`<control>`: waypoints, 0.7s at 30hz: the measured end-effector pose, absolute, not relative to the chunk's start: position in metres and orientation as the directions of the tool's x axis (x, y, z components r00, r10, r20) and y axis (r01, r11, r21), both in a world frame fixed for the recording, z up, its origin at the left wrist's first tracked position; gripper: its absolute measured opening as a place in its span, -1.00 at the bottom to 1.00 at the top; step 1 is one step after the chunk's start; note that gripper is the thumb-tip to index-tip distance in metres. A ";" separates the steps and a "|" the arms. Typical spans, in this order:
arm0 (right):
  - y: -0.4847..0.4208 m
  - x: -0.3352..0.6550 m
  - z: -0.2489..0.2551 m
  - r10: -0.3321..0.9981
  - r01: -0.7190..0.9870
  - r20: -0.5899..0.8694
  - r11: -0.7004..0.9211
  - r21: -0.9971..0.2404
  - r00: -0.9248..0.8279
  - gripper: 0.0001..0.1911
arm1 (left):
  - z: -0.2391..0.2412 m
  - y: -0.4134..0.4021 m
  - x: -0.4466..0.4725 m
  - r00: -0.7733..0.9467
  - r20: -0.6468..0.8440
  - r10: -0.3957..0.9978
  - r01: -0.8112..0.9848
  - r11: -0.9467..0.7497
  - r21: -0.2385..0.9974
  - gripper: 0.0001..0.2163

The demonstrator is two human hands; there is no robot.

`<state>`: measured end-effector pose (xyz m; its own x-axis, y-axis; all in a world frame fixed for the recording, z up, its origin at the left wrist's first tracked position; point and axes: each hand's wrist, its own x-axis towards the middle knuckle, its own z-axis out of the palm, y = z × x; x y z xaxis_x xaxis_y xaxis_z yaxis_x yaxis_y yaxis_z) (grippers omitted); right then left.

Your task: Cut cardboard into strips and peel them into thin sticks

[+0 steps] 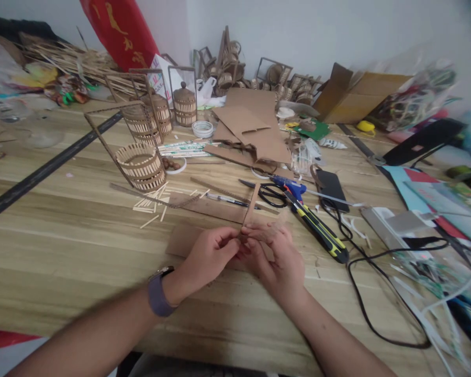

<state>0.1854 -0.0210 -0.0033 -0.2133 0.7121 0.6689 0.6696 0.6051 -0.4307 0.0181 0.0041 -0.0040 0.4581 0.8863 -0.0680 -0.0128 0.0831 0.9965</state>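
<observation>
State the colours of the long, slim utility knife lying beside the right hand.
The utility knife is black and yellow; it shows best in the head view.

Hands: 2, i.e. L hand (206,256) & R hand (280,264). Watch (159,298): 1. Upright brown strip (252,203) at fingertips: 1. Utility knife (320,233): 1. Glue gun (289,187): 1. Scissors (272,195): 1 pr. Pen (231,200): 1. Flat black device (333,189): 1. Cardboard box (355,99): 1. Red banner (120,31): 1. White rings (202,129): min. 2. Front handled baskets (148,180): approx. 4, overlapping. Back-pile baskets (225,80): many, no exact ct. Loose pale sticks (149,222): approx. doz.+, overlapping.
</observation>
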 end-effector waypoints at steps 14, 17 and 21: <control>-0.023 0.187 -0.006 0.738 0.656 0.656 0.573 -0.491 -0.154 -0.86 | -0.004 0.006 0.016 0.521 0.026 0.853 0.006 -0.035 0.999 -0.80; -0.021 0.187 -0.007 0.689 0.649 0.688 0.634 -0.421 -0.228 -0.83 | -0.005 0.007 0.017 0.525 0.003 0.851 -0.031 0.016 0.999 -0.74; -0.017 0.187 -0.008 0.673 0.667 0.684 0.650 -0.364 -0.282 -0.85 | -0.005 0.007 0.017 0.504 -0.004 0.864 -0.016 0.014 1.000 -0.75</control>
<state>0.1869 -0.0167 -0.0084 -0.2818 0.6725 0.6843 0.6670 0.6500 -0.3641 0.0168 0.0069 -0.0053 0.5038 0.8638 -0.0037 -0.0158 0.0135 0.9998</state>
